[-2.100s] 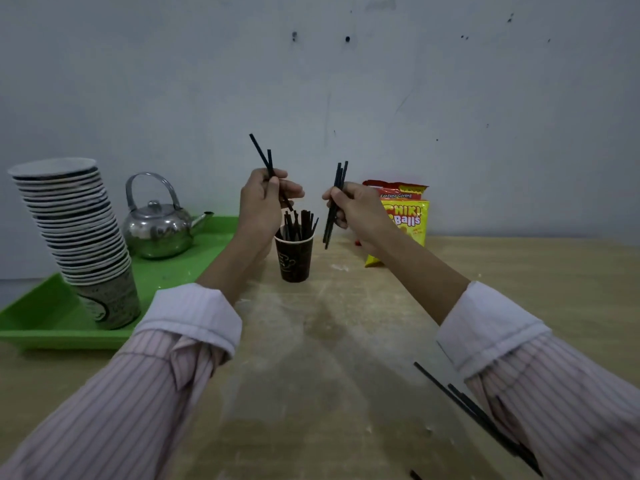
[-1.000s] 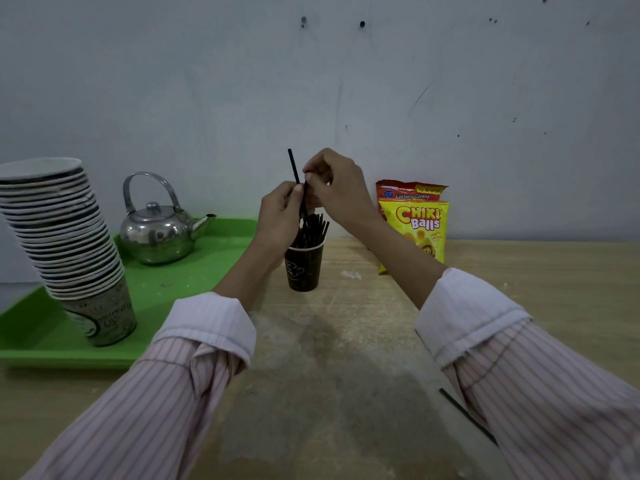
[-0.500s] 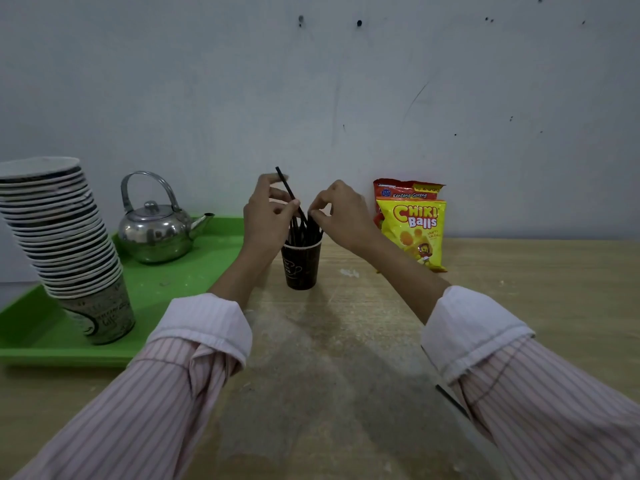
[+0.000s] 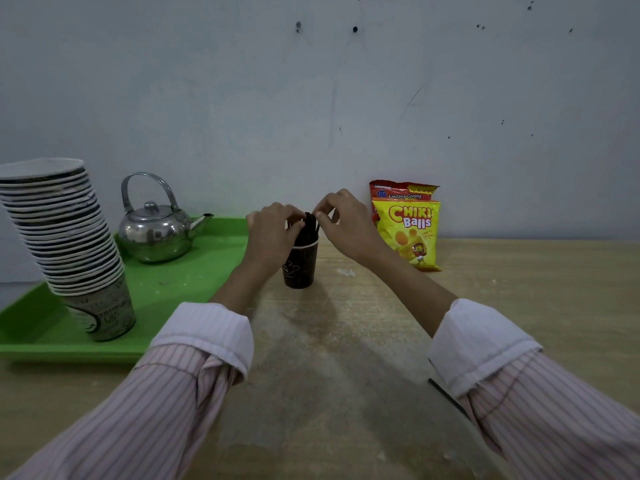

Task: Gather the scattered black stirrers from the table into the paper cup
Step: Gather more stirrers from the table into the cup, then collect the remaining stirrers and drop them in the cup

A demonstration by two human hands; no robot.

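Note:
A dark paper cup [image 4: 300, 265] stands on the wooden table [image 4: 346, 341] near the wall, with a bundle of black stirrers [image 4: 309, 228] upright inside it. My left hand [image 4: 272, 233] is at the cup's left rim, fingertips pinched against the stirrer tops. My right hand [image 4: 341, 220] is at the right side of the rim, its fingertips also touching the stirrer tops. Another black stirrer [image 4: 446, 396] lies on the table, mostly hidden under my right sleeve.
A green tray [image 4: 166, 299] at the left holds a tall stack of paper cups [image 4: 69, 244] and a metal kettle [image 4: 156, 230]. Two snack bags [image 4: 408, 230] lean on the wall right of the cup.
Both hands came down onto the cup. The stirrers that stuck up from my hands now stand low in the cup with the rest.

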